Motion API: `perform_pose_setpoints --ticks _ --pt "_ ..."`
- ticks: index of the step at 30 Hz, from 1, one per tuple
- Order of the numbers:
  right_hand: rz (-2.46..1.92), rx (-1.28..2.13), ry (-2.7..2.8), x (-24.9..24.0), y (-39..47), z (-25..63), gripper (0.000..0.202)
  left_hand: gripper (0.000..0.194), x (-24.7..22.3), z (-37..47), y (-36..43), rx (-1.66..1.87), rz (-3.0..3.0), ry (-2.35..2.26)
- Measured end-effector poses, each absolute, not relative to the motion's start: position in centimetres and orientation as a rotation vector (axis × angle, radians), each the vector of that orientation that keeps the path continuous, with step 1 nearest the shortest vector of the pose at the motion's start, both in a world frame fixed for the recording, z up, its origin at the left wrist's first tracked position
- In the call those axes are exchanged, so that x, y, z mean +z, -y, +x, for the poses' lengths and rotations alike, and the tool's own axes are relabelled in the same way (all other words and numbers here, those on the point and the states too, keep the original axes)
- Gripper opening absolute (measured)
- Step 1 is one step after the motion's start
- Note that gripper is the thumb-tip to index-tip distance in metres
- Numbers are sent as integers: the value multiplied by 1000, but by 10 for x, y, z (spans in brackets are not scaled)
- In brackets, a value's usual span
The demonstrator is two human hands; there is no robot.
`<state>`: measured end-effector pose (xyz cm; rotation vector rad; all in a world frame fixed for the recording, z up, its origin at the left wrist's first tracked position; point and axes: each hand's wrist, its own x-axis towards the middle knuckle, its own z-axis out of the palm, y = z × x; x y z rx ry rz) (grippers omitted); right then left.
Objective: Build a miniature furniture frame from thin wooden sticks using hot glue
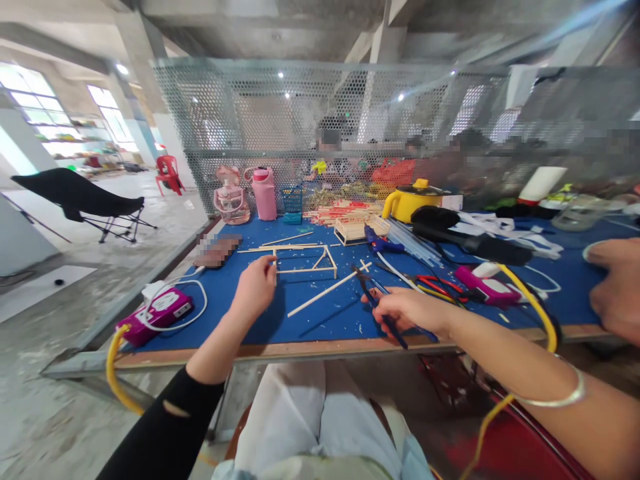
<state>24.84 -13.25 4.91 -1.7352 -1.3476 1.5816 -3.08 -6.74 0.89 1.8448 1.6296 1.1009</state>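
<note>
My left hand (255,287) pinches the left end of a small frame of thin wooden sticks (305,271), which has a slanting brace near its right end. My right hand (405,310) is closed around pliers (367,290) with dark blue handles, their jaws pointing away from me. Just left of the jaws, a loose wooden stick (320,292) lies diagonally on the blue tabletop (270,327). Behind the frame are more loose sticks (285,239). A blue glue gun (383,241) rests beyond the pliers.
Purple power strips (160,313) with yellow cables lie left and right. At the back are a pink bottle (264,193), a pile of sticks (345,213), a stick tray (363,231) and a yellow pot (415,202). Another person's hand (617,283) is at far right.
</note>
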Motion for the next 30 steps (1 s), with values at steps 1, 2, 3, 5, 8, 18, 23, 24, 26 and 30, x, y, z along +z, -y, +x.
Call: perform_pose_setpoints --ticks 1,2,3,5,8,18,23,24,26,30 --pt "-1727 1618 1263 47 130 250 36 47 5 -40 59 1077 1839 -1649" --pt "-1707 1634 1208 45 127 252 36 57 1 -48 53 1050 1836 -1649" --pt "-1682 1633 1169 44 125 253 35 64 -3 -52 49 1036 1838 -1630" --pt "-1630 1617 1116 41 120 255 34 69 -10 -52 43 1038 1839 -1571" --pt "-1554 1572 1092 38 112 254 36 53 -14 -40 34 1087 1779 -1480" --pt "-1336 1412 1109 29 81 230 39 17 7 -19 8 1221 1082 -1186" --pt "-1265 1371 1168 27 54 229 40 11 17 -23 1 1167 890 -1010" --pt "-1246 1368 1179 26 50 230 40 11 18 -23 -1 1165 878 -974" --pt "-1202 1371 1192 24 45 232 39 12 20 -24 -2 1168 866 -907" --pt "-1118 1386 1159 17 45 236 43 14 20 -22 4 1145 861 -810"
